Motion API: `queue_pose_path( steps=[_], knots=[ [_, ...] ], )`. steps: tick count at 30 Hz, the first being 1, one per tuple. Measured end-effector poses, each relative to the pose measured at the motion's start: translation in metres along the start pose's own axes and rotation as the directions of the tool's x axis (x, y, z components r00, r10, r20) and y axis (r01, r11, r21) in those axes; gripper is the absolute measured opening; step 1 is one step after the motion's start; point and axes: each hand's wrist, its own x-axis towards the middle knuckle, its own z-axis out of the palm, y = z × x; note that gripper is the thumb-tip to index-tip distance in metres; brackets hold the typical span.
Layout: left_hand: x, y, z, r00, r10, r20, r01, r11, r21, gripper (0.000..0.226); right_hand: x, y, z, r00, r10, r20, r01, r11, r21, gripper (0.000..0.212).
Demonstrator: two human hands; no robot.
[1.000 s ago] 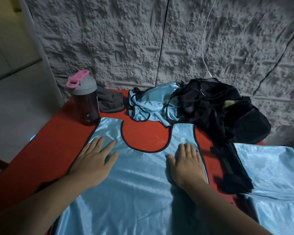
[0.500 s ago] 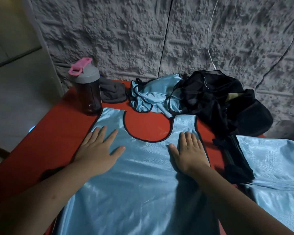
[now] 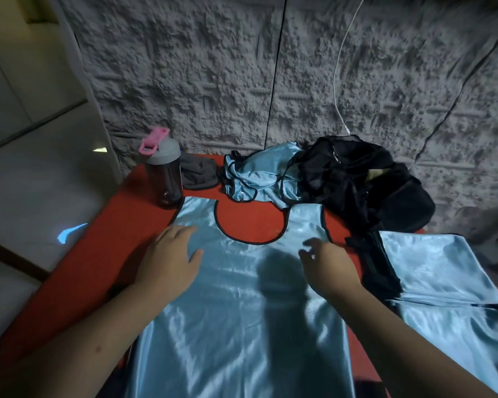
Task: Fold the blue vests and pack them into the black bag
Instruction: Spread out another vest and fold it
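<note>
grip left: left hand flat, fingers straight and slightly spread, palm down on the shiny light-blue satin vest with black trim, near its left shoulder strap; holds nothing
grip right: right hand above the vest's right shoulder area, fingers loosely bent, blurred; nothing between them; cannot tell if it touches the cloth
vest spread: lies flat on the red table top, neckline towards the wall, shoulder straps at the far end, lower hem runs out of the bottom of the view; dark shadow on the cloth between the hands
vest pile: crumpled light-blue vests heap at the far edge of the table, touching the bag's left side
bag: black mesh fabric bag at far right of the table against the wall, slumped, mouth open
folded stack: folded light-blue vests right of the spread vest, black edges showing on the left side; more blue cloth below it
bottle: dark translucent plastic bottle with grey lid and pink flip cap upright, just beside the vest's left strap
cloth: dark grey folded cloth behind the bottle
wall: grey rough textured wall, white cable hanging down to the bag
</note>
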Motion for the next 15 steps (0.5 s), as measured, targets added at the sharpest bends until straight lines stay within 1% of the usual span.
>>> queue_pose_path(
  steps=[2,5,7,9,10,12,15],
  knots=[
    [-0.023,0.006,-0.019,0.999,-0.049,-0.017,0.050,0.998,0.046,0.046,-0.030,0.002,-0.011,0.998,0.044,0.044,-0.042,0.998,-0.044,0.025],
    [-0.063,0.010,-0.040,0.992,-0.120,0.032,0.115,0.987,0.113,0.041,-0.074,0.015,-0.016,0.984,0.114,0.140,-0.097,0.988,-0.120,0.016],
    [-0.088,0.008,-0.047,0.978,-0.191,0.081,0.178,0.973,0.147,0.036,-0.097,0.027,-0.015,0.978,0.146,0.148,-0.126,0.983,-0.134,0.015],
    [-0.115,0.006,-0.050,0.955,-0.263,0.139,0.242,0.959,0.147,0.030,-0.121,0.035,-0.014,0.976,0.187,0.113,-0.173,0.977,-0.128,0.011],
    [-0.127,0.004,-0.049,0.945,-0.284,0.164,0.263,0.955,0.140,0.029,-0.132,0.040,-0.013,0.977,0.196,0.087,-0.186,0.976,-0.114,0.012],
    [-0.149,0.000,-0.049,0.919,-0.331,0.214,0.299,0.939,0.168,0.031,-0.149,0.047,-0.007,0.974,0.209,0.084,-0.200,0.974,-0.102,0.017],
    [-0.165,-0.002,-0.048,0.895,-0.364,0.256,0.298,0.917,0.264,0.044,-0.163,0.049,-0.005,0.967,0.231,0.112,-0.217,0.969,-0.121,0.023]
  ],
)
